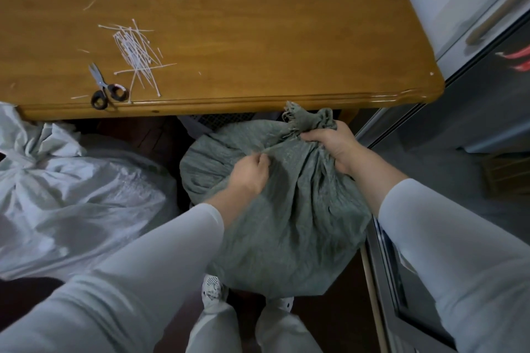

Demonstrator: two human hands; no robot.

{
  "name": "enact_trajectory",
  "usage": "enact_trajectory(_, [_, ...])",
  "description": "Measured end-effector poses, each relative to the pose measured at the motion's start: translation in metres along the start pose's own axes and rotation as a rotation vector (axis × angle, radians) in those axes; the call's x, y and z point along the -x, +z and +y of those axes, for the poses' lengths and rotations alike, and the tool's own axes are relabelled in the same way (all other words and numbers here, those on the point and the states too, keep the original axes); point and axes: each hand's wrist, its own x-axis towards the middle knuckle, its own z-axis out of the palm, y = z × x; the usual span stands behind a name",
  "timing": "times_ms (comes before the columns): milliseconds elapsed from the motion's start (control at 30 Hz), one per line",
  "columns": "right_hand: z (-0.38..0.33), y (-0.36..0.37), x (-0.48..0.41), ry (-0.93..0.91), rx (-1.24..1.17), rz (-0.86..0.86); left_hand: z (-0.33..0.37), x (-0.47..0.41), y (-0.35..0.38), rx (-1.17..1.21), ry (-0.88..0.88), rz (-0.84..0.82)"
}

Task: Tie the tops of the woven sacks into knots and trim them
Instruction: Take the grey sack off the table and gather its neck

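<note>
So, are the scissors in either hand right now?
No, the scissors lie on the table while both the left hand and right hand grip the green sack.

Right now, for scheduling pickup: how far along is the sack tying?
The white sack looks cinched at its top. In hand: the right hand grips the green sack by its bunched neck, the left hand pinches its fabric. Left: tying and trimming; scissors and ties lie on the table.

White sack [71, 195] partly beyond left edge
</note>
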Motion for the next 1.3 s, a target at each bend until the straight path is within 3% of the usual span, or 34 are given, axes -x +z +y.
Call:
enact_trajectory(133, [0.002, -0.002, 0.001, 0.047, -0.039, -0.032, -0.006, -0.001, 0.008, -0.032, 0.125, 0.089])
enact_trajectory(267, [0.005, -0.006, -0.001, 0.055, -0.072, -0.029, -0.004, -0.001, 0.01, -0.219, 0.205, 0.162])
enact_trajectory(400, [0.007, -0.006, -0.002, 0.067, -0.116, -0.016, -0.005, 0.021, 0.022, -0.128, 0.178, 0.243])
enact_trajectory(567, [0.009, -0.008, 0.002, 0.071, -0.077, -0.046, -0.004, 0.023, 0.036, -0.053, 0.175, 0.124])
enact_trajectory(767, [0.009, -0.013, 0.005, 0.061, -0.115, -0.044, 0.001, 0.005, 0.032, 0.046, 0.171, -0.14])
enact_trajectory(933, [0.01, -0.016, 0.005, 0.065, -0.135, -0.05, -0.006, 0.004, 0.028, -0.147, 0.171, -0.007])
enact_trajectory(1033, [0.008, -0.017, 0.006, 0.067, -0.16, -0.046, -0.009, 0.001, 0.012, -0.249, 0.299, 0.111])
enact_trajectory(1167, [0.006, -0.017, 0.007, 0.062, -0.157, -0.046, -0.012, -0.002, -0.002, -0.008, 0.268, 0.037])
enact_trajectory(1300, [0.005, -0.02, 0.006, 0.072, -0.15, -0.012, -0.011, -0.006, -0.01, 0.023, 0.23, 0.013])
